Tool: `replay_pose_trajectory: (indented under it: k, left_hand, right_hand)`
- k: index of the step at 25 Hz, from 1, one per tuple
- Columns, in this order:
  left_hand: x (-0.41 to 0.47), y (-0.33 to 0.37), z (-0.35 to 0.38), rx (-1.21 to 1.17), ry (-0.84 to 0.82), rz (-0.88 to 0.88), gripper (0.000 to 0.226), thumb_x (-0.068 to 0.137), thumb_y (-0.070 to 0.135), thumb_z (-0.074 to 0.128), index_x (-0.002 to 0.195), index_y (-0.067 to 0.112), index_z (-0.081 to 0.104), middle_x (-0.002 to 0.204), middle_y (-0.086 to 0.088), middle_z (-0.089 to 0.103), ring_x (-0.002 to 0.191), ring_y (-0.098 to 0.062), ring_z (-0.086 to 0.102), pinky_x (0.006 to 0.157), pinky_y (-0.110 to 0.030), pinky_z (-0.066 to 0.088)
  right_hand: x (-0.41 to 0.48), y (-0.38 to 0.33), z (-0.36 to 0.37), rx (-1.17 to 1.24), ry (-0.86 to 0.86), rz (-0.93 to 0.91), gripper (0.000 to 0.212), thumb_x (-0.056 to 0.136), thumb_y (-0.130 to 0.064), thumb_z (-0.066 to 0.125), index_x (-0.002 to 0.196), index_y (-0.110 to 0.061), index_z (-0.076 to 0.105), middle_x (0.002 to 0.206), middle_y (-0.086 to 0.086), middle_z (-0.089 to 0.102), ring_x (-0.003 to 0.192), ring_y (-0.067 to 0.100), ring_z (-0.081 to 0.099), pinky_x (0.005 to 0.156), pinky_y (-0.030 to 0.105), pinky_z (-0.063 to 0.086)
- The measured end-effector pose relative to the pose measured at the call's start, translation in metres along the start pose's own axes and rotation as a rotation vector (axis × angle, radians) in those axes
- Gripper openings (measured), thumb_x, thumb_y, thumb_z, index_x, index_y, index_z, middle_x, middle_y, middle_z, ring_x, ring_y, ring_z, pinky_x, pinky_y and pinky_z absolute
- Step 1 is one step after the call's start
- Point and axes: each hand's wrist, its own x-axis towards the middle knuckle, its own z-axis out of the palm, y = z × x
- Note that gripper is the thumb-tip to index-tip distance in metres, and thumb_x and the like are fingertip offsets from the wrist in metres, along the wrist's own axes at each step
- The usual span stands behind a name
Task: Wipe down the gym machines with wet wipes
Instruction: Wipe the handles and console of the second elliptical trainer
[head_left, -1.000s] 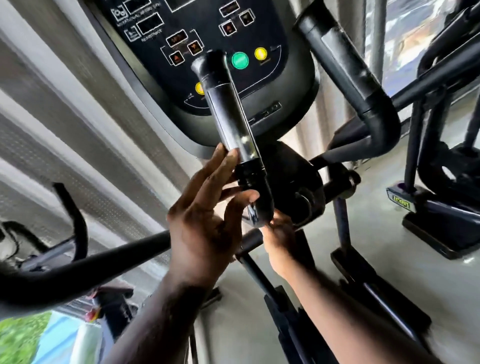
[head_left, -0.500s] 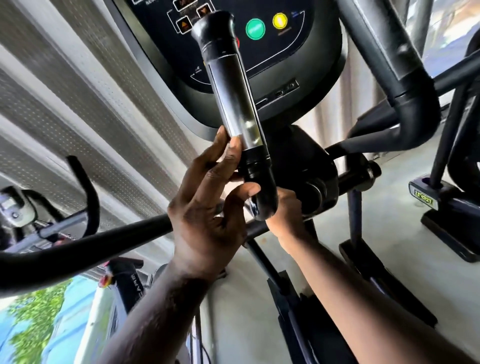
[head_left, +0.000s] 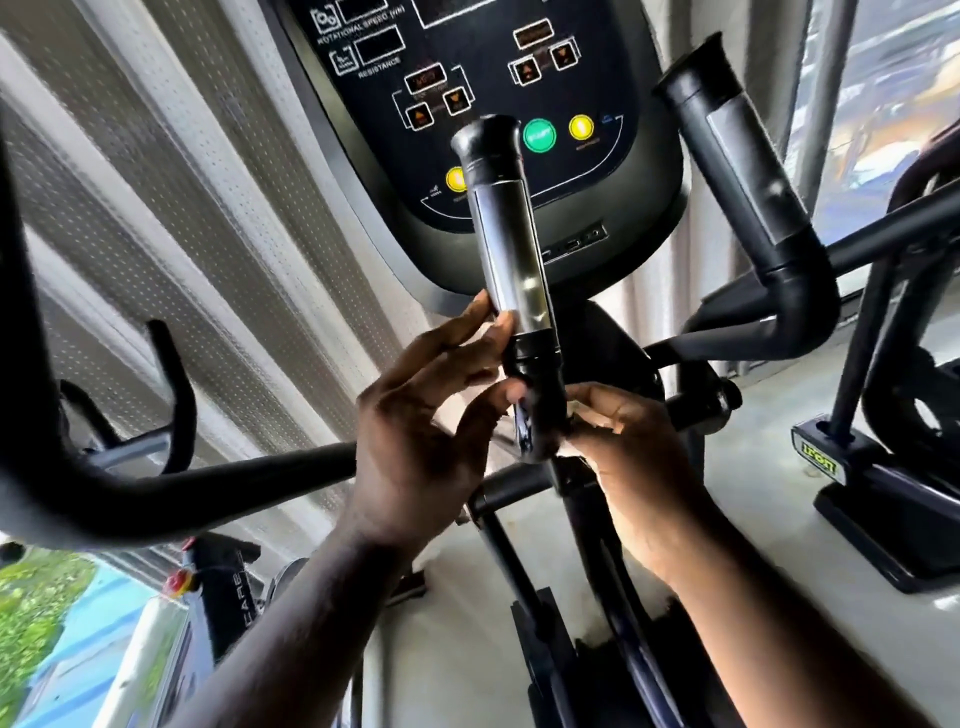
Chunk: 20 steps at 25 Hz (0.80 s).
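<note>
Wiping the elliptical's handle grip (head_left: 511, 249), below the console (head_left: 467, 78), is in hand. The left hand (head_left: 415, 426) steadies it with straight fingers. The right hand (head_left: 628, 441) curls round its base, seemingly pressing a pale wet wipe (head_left: 577, 411). The next move probably calls for sliding up the chrome.

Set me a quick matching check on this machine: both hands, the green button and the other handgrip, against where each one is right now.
1 left hand
2 right hand
3 green button
4 right handgrip

A on the console, beside the middle handgrip's top
B fingers along the middle handgrip's left side
C at the middle handgrip's bottom end, from the right
D untouched, right of the console

Pairs: 1-B, 2-C, 3-A, 4-D
</note>
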Motion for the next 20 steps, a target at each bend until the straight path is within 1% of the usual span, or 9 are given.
replay_pose_trajectory:
  k: [2,4,6,8,9,12,16,18,20]
  left_hand:
    - [-0.005,-0.002,-0.008,-0.108,0.042,-0.141,0.031,0.1,0.016,0.072,0.13,0.014,0.073,0.131,0.003,0.073,0.115,-0.018,0.073,0.077,-0.052,0.065]
    - [-0.002,0.0,-0.006,-0.148,0.111,-0.258,0.024,0.103,0.016,0.069,0.126,0.019,0.073,0.116,0.003,0.077,0.104,-0.018,0.075,0.071,-0.053,0.064]
    - [0.005,0.0,0.0,-0.229,0.123,-0.336,0.021,0.103,0.018,0.067,0.124,0.019,0.072,0.112,0.0,0.078,0.101,-0.02,0.075,0.075,-0.052,0.062]
    - [0.013,0.001,0.004,-0.359,0.122,-0.383,0.025,0.103,0.018,0.063,0.127,0.012,0.069,0.116,-0.01,0.077,0.106,-0.029,0.074,0.09,-0.053,0.061]
    - [0.017,0.002,0.006,-0.449,0.116,-0.415,0.025,0.105,0.011,0.059,0.129,0.008,0.066,0.116,-0.014,0.076,0.107,-0.03,0.074,0.093,-0.049,0.061]
    - [0.026,0.008,0.007,-0.62,0.045,-0.506,0.024,0.11,0.002,0.045,0.124,0.004,0.064,0.103,-0.007,0.078,0.097,-0.023,0.074,0.083,-0.034,0.062]
    - [0.039,0.008,0.01,-0.65,0.024,-0.532,0.021,0.11,0.009,0.051,0.121,0.006,0.068,0.101,-0.009,0.076,0.096,-0.027,0.073,0.085,-0.039,0.062]
    - [0.048,0.005,0.008,-0.663,0.022,-0.512,0.02,0.108,0.009,0.056,0.122,0.007,0.069,0.103,-0.007,0.077,0.096,-0.02,0.074,0.084,-0.036,0.062]
    - [0.057,0.003,0.005,-0.663,0.046,-0.48,0.021,0.104,0.005,0.061,0.124,0.008,0.069,0.103,-0.003,0.078,0.095,-0.015,0.074,0.079,-0.03,0.06]
  right_hand:
    - [-0.009,-0.011,-0.006,0.086,0.033,-0.008,0.018,0.085,-0.005,0.072,0.099,-0.013,0.079,0.094,0.009,0.08,0.092,0.026,0.075,0.086,0.034,0.054]
    - [-0.007,-0.03,-0.009,0.105,0.21,-0.157,0.02,0.094,-0.009,0.067,0.101,-0.024,0.077,0.093,0.001,0.079,0.083,0.015,0.073,0.077,0.03,0.056]
    - [0.003,-0.053,-0.005,-0.293,0.318,-0.557,0.033,0.099,-0.007,0.061,0.11,-0.035,0.075,0.106,-0.001,0.075,0.094,0.009,0.07,0.082,0.029,0.057]
    - [0.005,-0.059,0.0,-0.699,0.214,-0.933,0.038,0.096,0.003,0.061,0.119,-0.021,0.078,0.117,0.004,0.068,0.106,0.015,0.069,0.091,0.031,0.057]
    - [0.006,-0.06,-0.001,-0.792,0.143,-1.006,0.037,0.094,0.007,0.062,0.118,-0.015,0.079,0.117,0.006,0.067,0.106,0.019,0.069,0.09,0.034,0.058]
    - [0.023,-0.078,0.0,-0.881,0.099,-1.079,0.037,0.091,0.011,0.066,0.116,-0.012,0.08,0.113,0.006,0.069,0.1,0.019,0.07,0.086,0.03,0.058]
    - [0.08,-0.14,0.029,-0.888,0.193,-1.128,0.033,0.088,0.005,0.066,0.107,-0.016,0.082,0.106,0.005,0.067,0.094,0.012,0.065,0.086,0.014,0.05]
    - [0.094,-0.151,0.039,-0.962,0.201,-1.067,0.023,0.088,-0.007,0.067,0.104,-0.017,0.081,0.103,0.0,0.067,0.093,0.008,0.063,0.086,0.014,0.048]
    - [0.103,-0.142,0.028,-0.851,0.191,-0.923,0.019,0.088,-0.018,0.068,0.103,-0.016,0.08,0.099,-0.001,0.071,0.089,0.008,0.066,0.083,0.02,0.05]
